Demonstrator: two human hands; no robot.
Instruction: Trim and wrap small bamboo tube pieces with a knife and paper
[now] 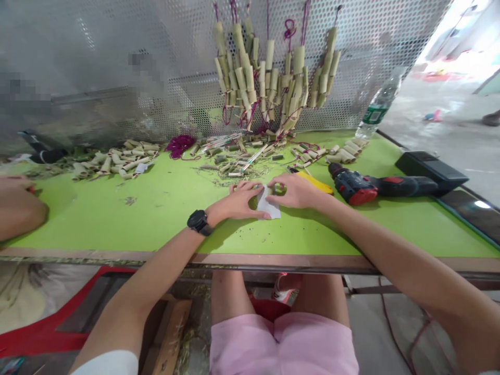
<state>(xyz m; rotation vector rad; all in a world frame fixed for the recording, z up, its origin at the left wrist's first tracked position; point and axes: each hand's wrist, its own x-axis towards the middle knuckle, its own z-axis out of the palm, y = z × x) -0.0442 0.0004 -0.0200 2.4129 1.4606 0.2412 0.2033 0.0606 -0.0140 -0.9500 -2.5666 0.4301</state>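
Now pinching a small, creased white paper sheet [273,211] between left hand [240,202] and right hand [296,191], low over the lime-green desk [117,219], near a black-and-red power drill [357,185]!

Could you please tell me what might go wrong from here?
The paper, between the left hand and the right hand, might crease or tear if they tug against each other. The right hand, close beside the yellow item, could knock it. The bottle, near the edge of the table, might topple if jolted.
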